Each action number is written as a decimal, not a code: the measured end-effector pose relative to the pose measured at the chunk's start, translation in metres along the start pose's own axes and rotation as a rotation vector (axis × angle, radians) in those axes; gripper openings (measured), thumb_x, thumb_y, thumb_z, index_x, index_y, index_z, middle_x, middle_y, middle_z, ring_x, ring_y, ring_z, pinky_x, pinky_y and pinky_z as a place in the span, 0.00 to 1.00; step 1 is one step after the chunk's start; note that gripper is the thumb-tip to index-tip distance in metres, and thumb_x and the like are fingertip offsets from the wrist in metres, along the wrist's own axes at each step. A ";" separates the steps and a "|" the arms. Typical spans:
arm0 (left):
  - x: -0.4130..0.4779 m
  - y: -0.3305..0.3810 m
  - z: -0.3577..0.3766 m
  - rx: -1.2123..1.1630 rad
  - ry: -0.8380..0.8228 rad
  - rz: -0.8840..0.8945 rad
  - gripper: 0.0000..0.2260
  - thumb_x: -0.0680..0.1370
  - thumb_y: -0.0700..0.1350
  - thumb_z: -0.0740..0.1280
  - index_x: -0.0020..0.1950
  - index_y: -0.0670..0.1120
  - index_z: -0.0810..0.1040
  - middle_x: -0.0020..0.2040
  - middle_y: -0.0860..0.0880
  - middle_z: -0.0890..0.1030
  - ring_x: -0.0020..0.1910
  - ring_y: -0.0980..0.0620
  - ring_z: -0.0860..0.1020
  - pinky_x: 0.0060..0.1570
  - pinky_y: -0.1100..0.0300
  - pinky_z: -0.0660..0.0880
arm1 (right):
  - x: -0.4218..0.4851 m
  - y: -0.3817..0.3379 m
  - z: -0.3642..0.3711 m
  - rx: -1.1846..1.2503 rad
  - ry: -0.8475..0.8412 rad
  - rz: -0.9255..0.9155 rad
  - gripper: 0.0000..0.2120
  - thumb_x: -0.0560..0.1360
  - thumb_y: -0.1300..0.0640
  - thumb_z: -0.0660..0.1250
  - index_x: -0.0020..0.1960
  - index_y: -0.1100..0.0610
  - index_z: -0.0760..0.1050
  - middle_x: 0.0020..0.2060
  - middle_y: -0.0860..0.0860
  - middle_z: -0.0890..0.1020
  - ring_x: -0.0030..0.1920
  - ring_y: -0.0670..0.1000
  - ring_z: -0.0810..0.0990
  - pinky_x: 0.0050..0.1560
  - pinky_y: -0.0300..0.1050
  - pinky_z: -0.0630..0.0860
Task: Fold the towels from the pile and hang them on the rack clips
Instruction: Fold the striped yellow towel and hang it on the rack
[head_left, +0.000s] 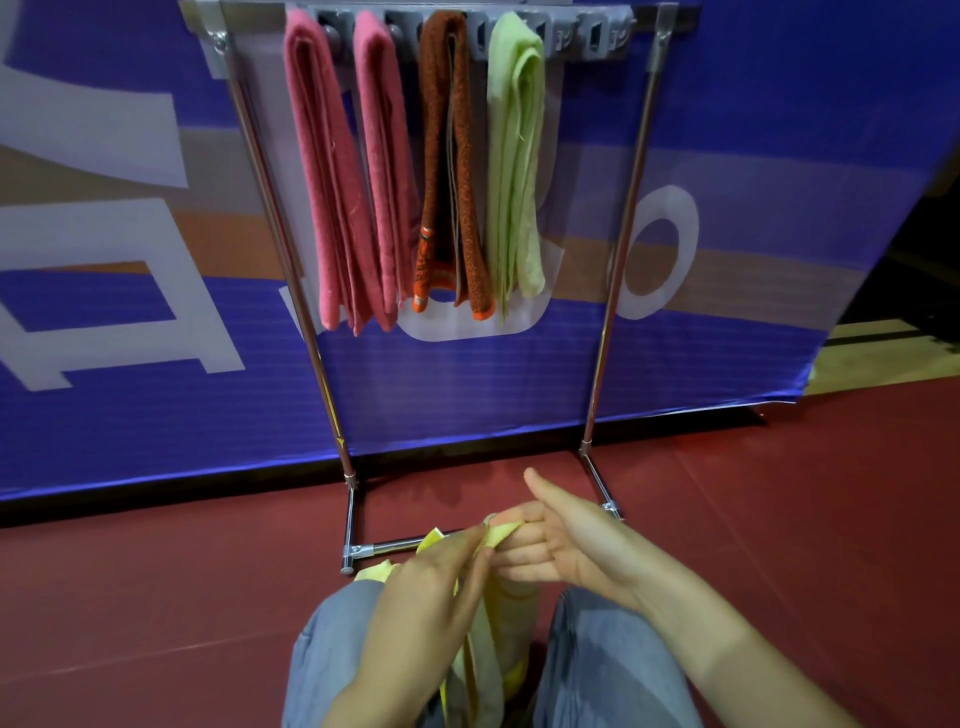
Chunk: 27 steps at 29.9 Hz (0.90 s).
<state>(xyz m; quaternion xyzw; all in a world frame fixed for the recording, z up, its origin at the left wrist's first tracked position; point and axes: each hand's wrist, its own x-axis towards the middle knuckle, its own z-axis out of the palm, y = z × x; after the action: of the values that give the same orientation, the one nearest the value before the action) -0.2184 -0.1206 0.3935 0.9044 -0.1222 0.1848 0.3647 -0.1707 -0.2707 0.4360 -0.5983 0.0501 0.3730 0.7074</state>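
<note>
Its lower end cut off at the frame's bottom, the yellow towel (479, 667) hangs vertically; left hand (431, 597) and right hand (566, 545) pinch its top.

Blue banner (467, 389) w/ white lettering, red floor mat (156, 597).

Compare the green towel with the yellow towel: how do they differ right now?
The green towel hangs folded from the rack; the yellow towel is off the rack, low over the jeans. The green towel is untouched; the yellow towel is pinched near its top by the left hand and right hand. Both drape in long narrow folds.
</note>
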 end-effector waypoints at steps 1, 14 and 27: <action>-0.001 0.000 0.001 0.019 -0.001 0.001 0.13 0.73 0.55 0.58 0.54 0.54 0.74 0.43 0.54 0.85 0.45 0.57 0.78 0.38 0.67 0.72 | 0.000 0.001 0.001 -0.003 0.003 0.000 0.27 0.78 0.43 0.47 0.55 0.64 0.74 0.46 0.60 0.81 0.46 0.53 0.81 0.47 0.42 0.79; 0.007 -0.007 -0.004 -0.126 -0.067 -0.059 0.14 0.70 0.58 0.58 0.50 0.56 0.76 0.40 0.54 0.84 0.41 0.56 0.80 0.42 0.61 0.74 | 0.002 0.006 0.002 -0.011 -0.021 -0.024 0.24 0.79 0.45 0.47 0.52 0.62 0.73 0.44 0.59 0.81 0.45 0.52 0.81 0.48 0.41 0.79; 0.029 -0.009 -0.040 -0.434 -0.202 -0.197 0.06 0.71 0.42 0.67 0.36 0.53 0.79 0.30 0.60 0.81 0.31 0.64 0.76 0.34 0.72 0.72 | 0.001 0.014 -0.017 -0.719 -0.214 -0.207 0.08 0.78 0.57 0.57 0.40 0.53 0.68 0.18 0.46 0.78 0.23 0.42 0.76 0.36 0.41 0.72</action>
<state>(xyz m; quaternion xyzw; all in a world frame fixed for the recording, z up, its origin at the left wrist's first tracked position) -0.1987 -0.0889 0.4272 0.8264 -0.1061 0.0268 0.5523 -0.1713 -0.2855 0.4193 -0.7675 -0.2184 0.3538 0.4879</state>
